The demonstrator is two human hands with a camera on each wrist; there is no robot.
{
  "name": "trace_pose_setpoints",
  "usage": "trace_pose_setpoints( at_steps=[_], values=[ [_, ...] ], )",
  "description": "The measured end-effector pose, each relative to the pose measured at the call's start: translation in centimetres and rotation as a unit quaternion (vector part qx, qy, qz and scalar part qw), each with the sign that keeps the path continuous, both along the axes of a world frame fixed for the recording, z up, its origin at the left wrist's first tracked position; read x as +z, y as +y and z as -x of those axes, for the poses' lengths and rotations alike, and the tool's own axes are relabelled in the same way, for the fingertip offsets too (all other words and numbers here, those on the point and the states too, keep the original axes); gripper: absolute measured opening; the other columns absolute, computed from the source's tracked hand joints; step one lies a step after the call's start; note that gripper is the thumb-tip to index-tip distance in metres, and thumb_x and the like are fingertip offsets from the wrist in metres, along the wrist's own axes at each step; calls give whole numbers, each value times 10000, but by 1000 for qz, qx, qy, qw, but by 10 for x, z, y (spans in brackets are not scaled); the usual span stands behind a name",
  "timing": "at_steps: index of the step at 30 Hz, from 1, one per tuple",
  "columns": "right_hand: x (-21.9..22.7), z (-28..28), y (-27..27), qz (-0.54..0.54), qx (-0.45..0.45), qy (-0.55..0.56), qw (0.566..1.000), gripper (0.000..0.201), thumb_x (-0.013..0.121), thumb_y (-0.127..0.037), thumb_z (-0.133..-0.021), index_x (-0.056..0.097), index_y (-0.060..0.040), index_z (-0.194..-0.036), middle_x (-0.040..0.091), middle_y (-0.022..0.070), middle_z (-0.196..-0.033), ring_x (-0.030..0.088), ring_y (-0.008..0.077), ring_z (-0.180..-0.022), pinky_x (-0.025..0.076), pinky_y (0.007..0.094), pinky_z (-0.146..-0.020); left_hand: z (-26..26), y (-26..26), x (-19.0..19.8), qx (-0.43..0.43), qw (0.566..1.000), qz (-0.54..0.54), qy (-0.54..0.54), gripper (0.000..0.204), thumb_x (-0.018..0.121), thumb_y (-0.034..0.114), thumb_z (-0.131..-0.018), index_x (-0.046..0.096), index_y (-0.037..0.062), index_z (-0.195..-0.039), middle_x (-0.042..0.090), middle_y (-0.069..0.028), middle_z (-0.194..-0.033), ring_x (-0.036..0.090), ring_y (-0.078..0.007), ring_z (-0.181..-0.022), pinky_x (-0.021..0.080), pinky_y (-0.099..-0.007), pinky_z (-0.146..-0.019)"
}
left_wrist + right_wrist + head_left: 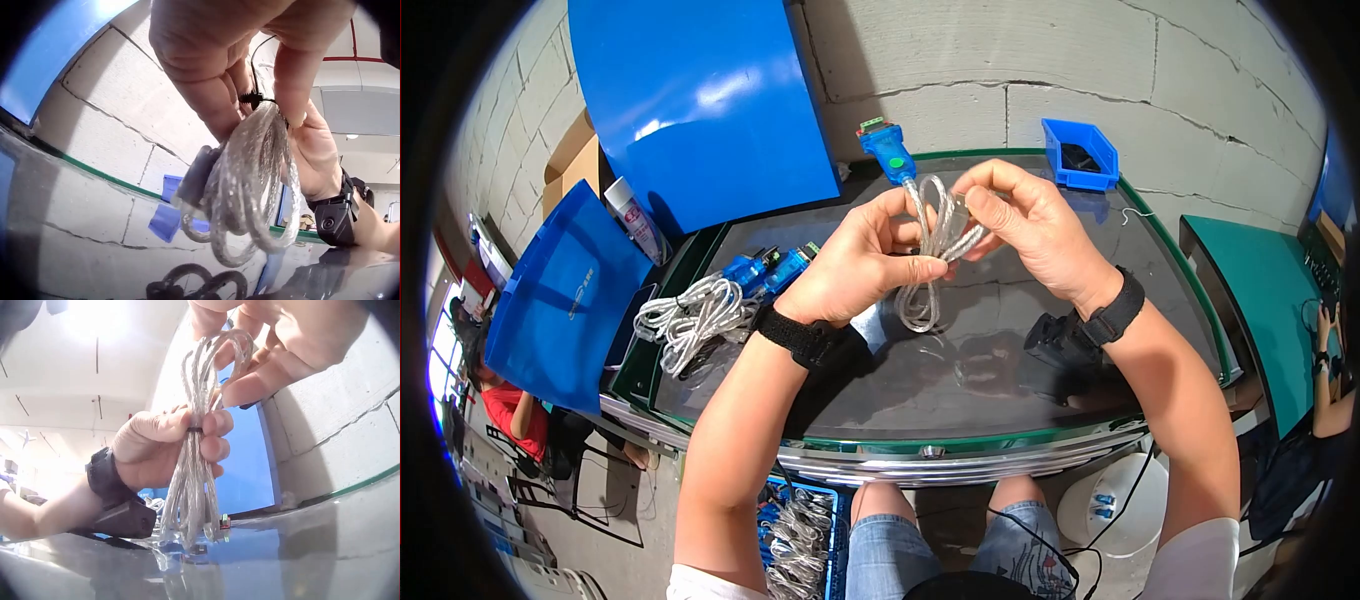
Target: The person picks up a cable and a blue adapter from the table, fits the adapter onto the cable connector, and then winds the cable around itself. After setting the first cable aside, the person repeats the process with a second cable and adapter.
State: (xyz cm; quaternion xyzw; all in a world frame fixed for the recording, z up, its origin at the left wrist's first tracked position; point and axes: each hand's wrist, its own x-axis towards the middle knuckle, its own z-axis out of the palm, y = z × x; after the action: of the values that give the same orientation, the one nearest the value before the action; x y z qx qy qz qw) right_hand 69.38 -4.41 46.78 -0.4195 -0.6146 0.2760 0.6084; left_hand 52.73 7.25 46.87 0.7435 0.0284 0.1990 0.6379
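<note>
A coiled silver-grey cable [918, 312] in a clear jacket hangs between both hands, above the dark table. Its blue connector [888, 152], with a green terminal block, points toward the wall. My left hand [850, 258] pinches the coil at its middle with thumb and fingers. A thin black tie [253, 99] wraps the bundle there, its loose tail curving upward in the left wrist view. My right hand [1040, 232] holds the upper loops, thumb and fingers curled about the cable in the right wrist view. The dark plug [199, 178] at the other end hangs beside the lower loops.
Several coiled cables [700, 318] with blue connectors lie at the table's left. A spray can [636, 218] stands behind them by blue panels. A blue bin [1082, 155] sits at the back right. Below are a crate of cables [800, 540] and a white bucket [1135, 525].
</note>
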Motion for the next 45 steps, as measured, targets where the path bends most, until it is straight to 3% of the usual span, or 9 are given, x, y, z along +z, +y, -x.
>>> trace_pose_setpoints(
  at_steps=[4, 11, 18, 20, 27, 32, 36, 39, 45],
  values=[
    [-1, 1, 1, -15, -10, 15, 1000, 389, 618, -281, -905, 498, -29, -1176, 556, 54, -994, 611, 110, -873, 540, 259, -669, 1, 1, 2, 15, 999, 25, -30, 571, 726, -19, -735, 459, 12, -1239, 647, -86, -1032, 631, -161, -933, 516, -320, -851],
    [-6, 2, 3, -12, 6, -19, 1000, 305, 682, -217, -862, 508, -31, -1031, 570, 28, -878, 568, 76, -779, 516, 227, -638, -1, -4, 3, 21, 999, -23, -20, 532, 770, 95, -753, 466, -16, -1176, 630, -71, -985, 619, -134, -878, 519, -278, -778],
    [-4, -1, 5, 2, 24, 17, 1000, 258, 655, -200, -881, 518, -36, -1026, 555, 35, -916, 569, 80, -801, 520, 232, -655, -1, -5, 1, 10, 1000, -13, -8, 412, 694, 164, -842, 465, -11, -1137, 605, -72, -954, 601, -117, -816, 523, -263, -728],
    [-3, -1, 5, 4, 22, 23, 999, 228, 622, -143, -892, 504, -34, -1054, 532, 46, -979, 563, 90, -864, 520, 243, -702, -3, -2, -3, 18, 1000, -15, -8, 425, 653, 211, -870, 457, -20, -1168, 589, -69, -947, 595, -134, -805, 540, -309, -753],
    [-9, 1, 7, -24, 19, 46, 998, 261, 592, -88, -885, 463, -35, -1105, 505, 48, -1042, 545, 105, -922, 497, 258, -790, -4, -4, -3, 38, 999, -26, -19, 345, 637, 180, -888, 442, -11, -1097, 577, -66, -932, 593, -122, -802, 534, -281, -724],
    [-8, 1, 6, -30, -9, -41, 999, 269, 613, -90, -875, 451, -36, -1083, 513, 55, -1030, 530, 101, -935, 478, 242, -792, -1, -12, 4, 96, 994, -56, -8, 332, 654, 216, -879, 471, -2, -1052, 574, -40, -877, 583, -106, -753, 541, -272, -718],
    [-6, 0, 5, -10, 2, -5, 1000, 275, 626, -90, -870, 451, -36, -1076, 521, 49, -1013, 529, 101, -932, 479, 247, -805, -1, -5, 0, 56, 998, -27, 2, 299, 612, 246, -906, 482, 4, -1025, 577, -39, -812, 569, -100, -699, 540, -274, -715],
    [-8, 1, 6, -37, 21, 10, 999, 274, 634, -100, -871, 456, -35, -1069, 530, 44, -999, 535, 101, -916, 482, 247, -807, -2, -2, -3, 39, 999, 1, -14, 294, 565, 271, -932, 476, 8, -1028, 573, -47, -750, 552, -98, -650, 538, -285, -711],
    [-6, 1, 4, -63, -11, -39, 997, 243, 645, -126, -877, 484, -34, -1034, 554, 46, -972, 561, 99, -889, 496, 243, -776, 2, 4, -1, -10, 996, 87, -32, 292, 438, 237, -977, 471, -14, -1122, 575, -67, -750, 570, -136, -657, 549, -407, -750]
  ],
)
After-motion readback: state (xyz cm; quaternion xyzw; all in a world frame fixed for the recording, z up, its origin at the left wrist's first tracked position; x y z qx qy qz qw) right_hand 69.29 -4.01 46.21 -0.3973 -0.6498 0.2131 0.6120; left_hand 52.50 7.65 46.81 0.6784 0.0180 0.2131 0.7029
